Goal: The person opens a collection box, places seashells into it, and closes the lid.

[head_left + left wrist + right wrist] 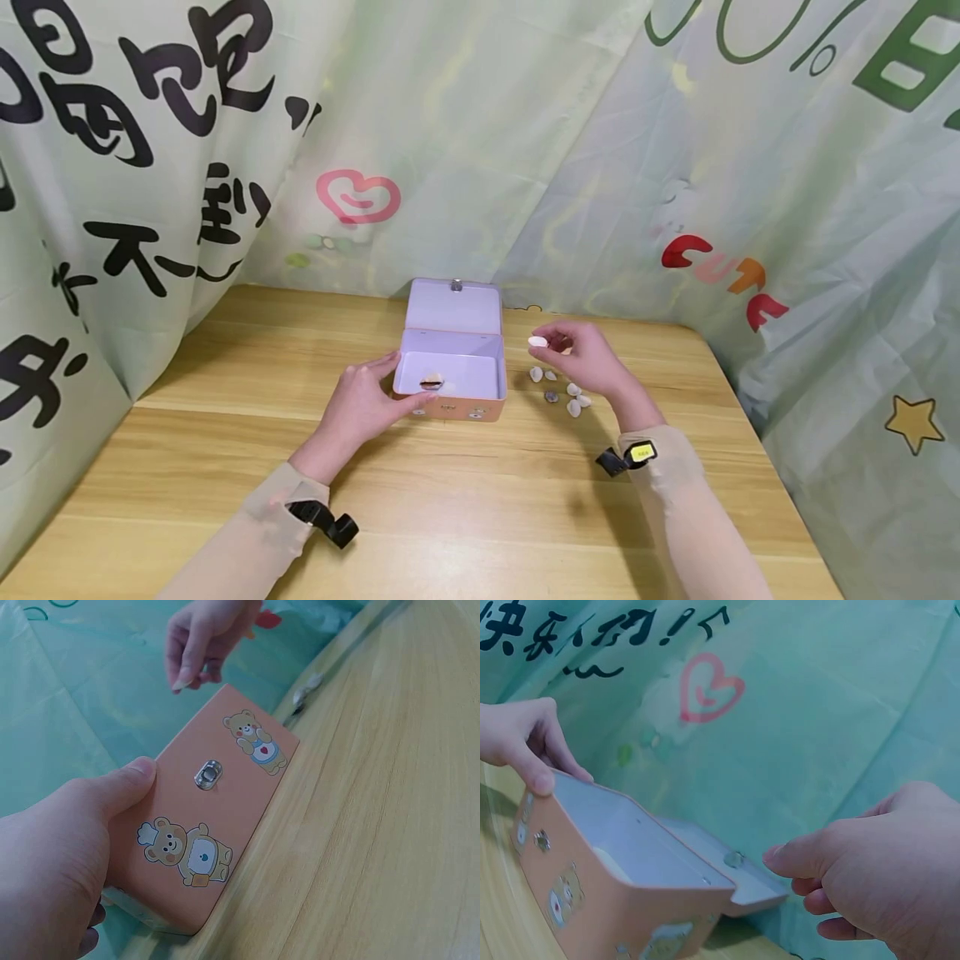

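An orange tin box (457, 410) with a pale lilac inside stands on the table, its hinged lid (453, 306) tipped back. My left hand (358, 403) grips the box's left side, thumb on the front wall near a printed bear (176, 844). Inside lies a shell (431, 381) with a dark edge. Right of the box, my right hand (585, 357) pinches a small white shell (537, 342) between thumb and fingertips, raised over the table. Below that hand lie several pale shells (536, 374) and a grey one (551, 397).
The wooden table (480, 508) reaches back to a hanging printed cloth (465, 150), which also drapes along both sides. A metal clasp (456, 285) sits at the edge of the raised lid, and its catch (208, 775) is on the box front.
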`<act>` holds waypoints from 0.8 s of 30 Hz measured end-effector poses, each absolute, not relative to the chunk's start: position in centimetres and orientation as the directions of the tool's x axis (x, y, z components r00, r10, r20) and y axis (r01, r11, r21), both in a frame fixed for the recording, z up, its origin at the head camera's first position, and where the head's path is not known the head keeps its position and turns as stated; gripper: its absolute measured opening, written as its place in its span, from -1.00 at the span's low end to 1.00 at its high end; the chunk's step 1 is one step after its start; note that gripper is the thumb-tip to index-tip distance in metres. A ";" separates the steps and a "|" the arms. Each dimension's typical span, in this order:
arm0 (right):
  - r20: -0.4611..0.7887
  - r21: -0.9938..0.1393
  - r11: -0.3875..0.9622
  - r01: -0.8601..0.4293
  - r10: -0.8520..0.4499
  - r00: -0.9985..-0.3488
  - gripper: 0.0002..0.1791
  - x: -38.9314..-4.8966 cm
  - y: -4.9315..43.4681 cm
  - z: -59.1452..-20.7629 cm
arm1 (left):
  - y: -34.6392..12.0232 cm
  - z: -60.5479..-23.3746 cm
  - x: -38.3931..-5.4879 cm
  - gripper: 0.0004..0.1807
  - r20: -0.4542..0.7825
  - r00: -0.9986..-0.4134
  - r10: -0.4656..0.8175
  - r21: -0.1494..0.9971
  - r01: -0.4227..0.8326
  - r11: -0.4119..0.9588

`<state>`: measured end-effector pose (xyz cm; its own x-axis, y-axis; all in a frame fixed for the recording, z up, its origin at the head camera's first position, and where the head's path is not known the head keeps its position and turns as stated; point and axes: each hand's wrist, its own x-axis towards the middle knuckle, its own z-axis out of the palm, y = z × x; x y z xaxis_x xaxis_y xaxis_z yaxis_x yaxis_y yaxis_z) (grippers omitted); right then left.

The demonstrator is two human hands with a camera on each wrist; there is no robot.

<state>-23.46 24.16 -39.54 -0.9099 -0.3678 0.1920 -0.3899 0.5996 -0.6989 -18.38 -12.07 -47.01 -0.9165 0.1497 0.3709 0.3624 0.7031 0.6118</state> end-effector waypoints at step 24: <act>0.247 -0.723 0.478 -0.498 -0.494 -0.833 -0.83 -24.9 17.7 -40.8 | -12.1 -46.9 -18.4 0.09 0.380 -0.913 0.149 0.614 0.369 0.698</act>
